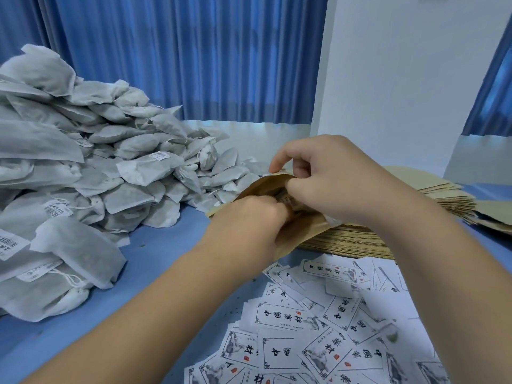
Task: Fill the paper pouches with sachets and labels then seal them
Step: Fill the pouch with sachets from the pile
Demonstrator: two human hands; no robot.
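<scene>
A brown paper pouch [257, 187] is held between both hands above the blue table. My left hand [246, 225] grips its near side, fingers curled into the opening. My right hand [327, 178] pinches the pouch's upper edge, index finger raised. A printed label shows partly inside the pouch mouth. A big heap of grey-white sachets [91, 167] lies at the left. Loose white labels [318, 328] with black characters are scattered at the lower right. A stack of flat brown pouches [432, 200] lies under and beyond my right hand.
Blue curtains [194, 56] hang behind the table and a white wall [401, 79] stands at the back right. The blue tabletop [166, 245] shows between the sachet heap and the labels.
</scene>
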